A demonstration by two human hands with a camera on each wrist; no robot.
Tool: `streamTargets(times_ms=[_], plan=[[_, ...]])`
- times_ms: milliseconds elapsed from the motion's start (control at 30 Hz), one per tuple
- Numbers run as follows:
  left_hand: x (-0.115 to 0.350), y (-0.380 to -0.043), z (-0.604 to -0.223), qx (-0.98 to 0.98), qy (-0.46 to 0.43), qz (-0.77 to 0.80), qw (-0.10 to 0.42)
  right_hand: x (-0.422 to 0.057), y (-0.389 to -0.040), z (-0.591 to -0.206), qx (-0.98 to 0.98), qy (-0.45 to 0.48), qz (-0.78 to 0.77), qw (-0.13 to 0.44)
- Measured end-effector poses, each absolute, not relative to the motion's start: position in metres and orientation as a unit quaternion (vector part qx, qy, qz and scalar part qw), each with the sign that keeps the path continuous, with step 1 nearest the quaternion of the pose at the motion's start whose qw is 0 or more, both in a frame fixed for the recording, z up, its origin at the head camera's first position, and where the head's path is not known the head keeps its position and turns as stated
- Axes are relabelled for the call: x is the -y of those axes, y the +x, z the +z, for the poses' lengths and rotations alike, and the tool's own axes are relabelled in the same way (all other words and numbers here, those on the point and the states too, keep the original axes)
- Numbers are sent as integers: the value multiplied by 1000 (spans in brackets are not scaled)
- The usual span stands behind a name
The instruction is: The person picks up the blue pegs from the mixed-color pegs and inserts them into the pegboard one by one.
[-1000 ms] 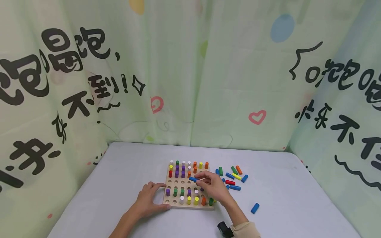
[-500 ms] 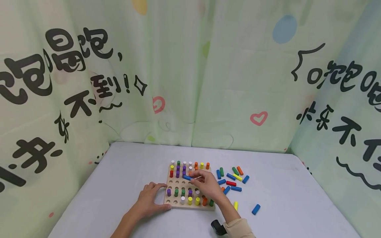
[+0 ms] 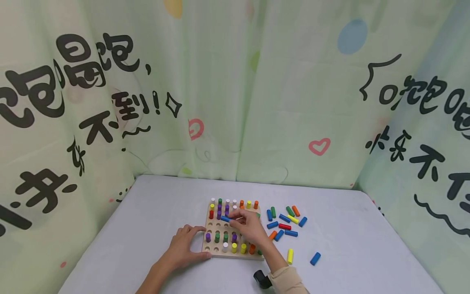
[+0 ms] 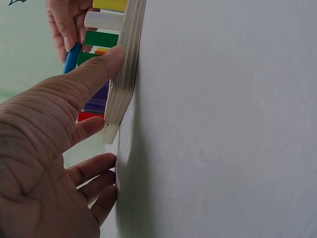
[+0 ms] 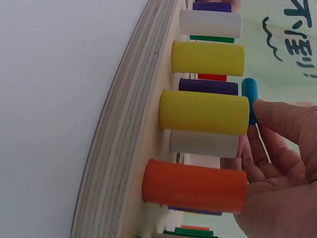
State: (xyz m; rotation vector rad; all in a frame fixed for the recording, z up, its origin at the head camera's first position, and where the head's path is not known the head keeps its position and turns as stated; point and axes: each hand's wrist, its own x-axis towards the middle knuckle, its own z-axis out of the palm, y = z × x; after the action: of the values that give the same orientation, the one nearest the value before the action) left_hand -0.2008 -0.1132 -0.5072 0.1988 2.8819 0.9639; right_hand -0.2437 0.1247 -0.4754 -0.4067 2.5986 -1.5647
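Note:
A wooden pegboard (image 3: 214, 226) with several rows of coloured pegs lies on the table. My right hand (image 3: 250, 227) is over the board, pinching a blue peg (image 3: 225, 219) between thumb and fingertips. That peg is tilted and stays above the holes; in the right wrist view it shows beyond the thumb (image 5: 277, 115). At the board's left side is my left hand (image 3: 183, 246), its thumb touching the near corner and its index finger the left edge. The left hand's other fingers (image 4: 91, 171) are loosely bent near the tabletop. Part of the board is hidden under my right hand.
Loose blue, green, red, orange and yellow pegs, including a red one (image 3: 284, 226), lie right of the board. A yellow peg (image 3: 290, 256) and a blue peg (image 3: 315, 258) lie closer. A black device (image 3: 261, 279) sits by the right sleeve. Printed curtains (image 3: 235, 102) stand behind the table.
My right hand has moved left across the board with the blue peg still pinched. The left hand has stayed at the board's left side. The head view has shifted slightly.

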Motion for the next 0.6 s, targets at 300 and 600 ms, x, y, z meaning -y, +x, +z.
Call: streamTargets(times_ms=[300, 600], plan=[[114, -200, -508, -944, 69, 320, 43, -112, -245, -474, -846, -121, -519, 36], [115, -201, -508, -942, 71, 325, 49, -102, -247, -477, -844, -106, -526, 16]])
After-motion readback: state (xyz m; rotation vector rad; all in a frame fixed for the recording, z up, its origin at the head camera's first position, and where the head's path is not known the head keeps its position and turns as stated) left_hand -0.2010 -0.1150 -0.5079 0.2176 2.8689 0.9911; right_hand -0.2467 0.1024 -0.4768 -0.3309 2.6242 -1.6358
